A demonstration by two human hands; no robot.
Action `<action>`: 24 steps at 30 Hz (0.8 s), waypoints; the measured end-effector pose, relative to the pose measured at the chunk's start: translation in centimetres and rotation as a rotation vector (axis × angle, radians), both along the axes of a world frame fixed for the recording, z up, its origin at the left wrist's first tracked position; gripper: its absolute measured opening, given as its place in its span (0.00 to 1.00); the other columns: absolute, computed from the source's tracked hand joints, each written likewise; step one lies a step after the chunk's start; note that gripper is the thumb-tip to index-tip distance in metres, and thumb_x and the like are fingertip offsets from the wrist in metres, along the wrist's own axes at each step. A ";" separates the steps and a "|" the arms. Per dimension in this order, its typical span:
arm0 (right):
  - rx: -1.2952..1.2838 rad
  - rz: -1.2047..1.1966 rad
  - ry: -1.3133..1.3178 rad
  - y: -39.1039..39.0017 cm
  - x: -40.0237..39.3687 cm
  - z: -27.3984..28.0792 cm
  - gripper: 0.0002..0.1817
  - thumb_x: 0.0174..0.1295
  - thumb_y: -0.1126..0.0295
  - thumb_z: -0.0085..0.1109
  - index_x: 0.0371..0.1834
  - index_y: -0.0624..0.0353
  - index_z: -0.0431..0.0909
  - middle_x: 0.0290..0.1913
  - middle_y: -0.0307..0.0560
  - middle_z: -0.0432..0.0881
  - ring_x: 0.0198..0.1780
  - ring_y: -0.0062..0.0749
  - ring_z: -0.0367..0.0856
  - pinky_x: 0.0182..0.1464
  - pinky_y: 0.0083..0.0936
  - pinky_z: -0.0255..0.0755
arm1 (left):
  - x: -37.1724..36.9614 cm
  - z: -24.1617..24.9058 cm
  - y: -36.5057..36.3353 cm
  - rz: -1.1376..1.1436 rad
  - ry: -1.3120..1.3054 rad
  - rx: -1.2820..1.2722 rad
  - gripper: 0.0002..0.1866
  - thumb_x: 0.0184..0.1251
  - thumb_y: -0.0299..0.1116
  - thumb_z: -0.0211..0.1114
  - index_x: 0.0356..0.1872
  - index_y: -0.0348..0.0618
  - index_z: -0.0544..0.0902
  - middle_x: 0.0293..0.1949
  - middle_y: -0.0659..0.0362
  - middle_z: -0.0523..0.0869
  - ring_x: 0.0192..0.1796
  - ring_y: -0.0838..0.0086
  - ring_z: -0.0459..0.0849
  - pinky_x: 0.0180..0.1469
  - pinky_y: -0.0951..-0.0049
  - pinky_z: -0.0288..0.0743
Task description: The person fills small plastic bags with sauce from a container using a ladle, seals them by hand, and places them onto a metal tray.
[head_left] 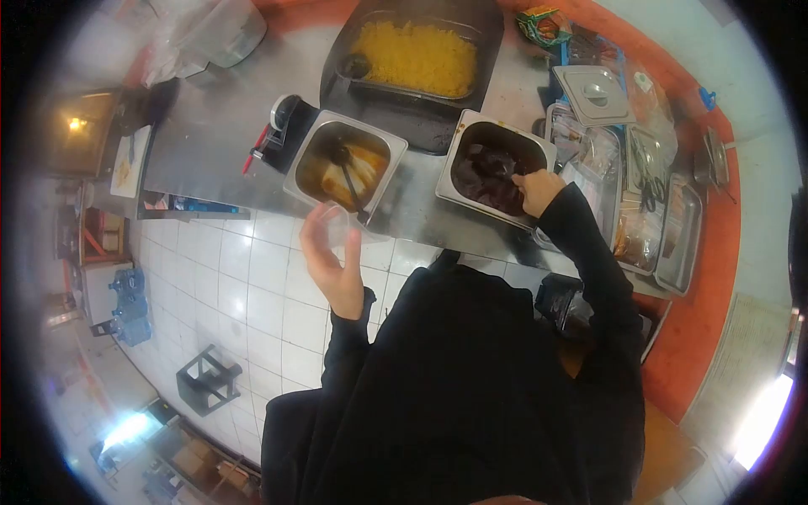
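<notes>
My left hand (335,268) is curled round a small clear plastic cup (341,225), just in front of a steel pan (305,187) at the counter's edge. That pan holds a little orange-brown liquid, and a dark-handled ladle (349,181) leans in it. My right hand (541,194) is closed at the near right rim of a second steel pan (450,187). Dark red-brown sauce (488,181) fills much of this pan. What the right fingers grip is hard to make out against the dark sauce.
Behind the pans stands a large dark tray (332,63) of yellow food (417,59). To the right are a steel lid (594,94), tongs (648,172) and trays of packets (589,160). A black stool (207,379) stands on the tiled floor (269,295).
</notes>
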State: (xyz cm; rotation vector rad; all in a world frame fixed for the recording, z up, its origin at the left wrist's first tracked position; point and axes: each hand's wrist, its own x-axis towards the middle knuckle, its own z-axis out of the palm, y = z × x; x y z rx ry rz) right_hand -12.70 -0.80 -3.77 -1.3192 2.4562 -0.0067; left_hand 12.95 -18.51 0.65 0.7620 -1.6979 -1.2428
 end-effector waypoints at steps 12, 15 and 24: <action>-0.457 -0.149 -0.564 3.4 -0.8 -2.8 0.14 0.49 0.72 0.54 0.40 0.62 0.79 0.27 0.58 0.80 0.27 0.38 0.80 0.33 0.26 0.71 | 0.0 0.6 0.5 -0.003 0.032 0.010 0.25 0.53 0.23 0.61 0.54 0.37 0.66 0.48 0.54 0.73 0.55 0.69 0.69 0.61 0.70 0.56; -0.456 -0.248 -0.687 4.2 -0.8 -2.6 0.15 0.51 0.71 0.55 0.42 0.65 0.78 0.23 0.51 0.80 0.23 0.24 0.76 0.29 0.21 0.68 | -0.1 0.9 0.1 0.014 0.034 -0.024 0.25 0.52 0.23 0.61 0.54 0.37 0.66 0.48 0.54 0.73 0.55 0.69 0.69 0.60 0.70 0.57; -0.628 -0.419 -0.813 4.9 -0.5 0.2 0.13 0.55 0.74 0.55 0.43 0.68 0.77 0.24 0.42 0.79 0.25 0.15 0.70 0.28 0.16 0.65 | -5.2 4.6 -2.2 -0.114 0.328 -0.122 0.30 0.47 0.20 0.65 0.55 0.37 0.64 0.52 0.52 0.70 0.57 0.66 0.68 0.61 0.67 0.56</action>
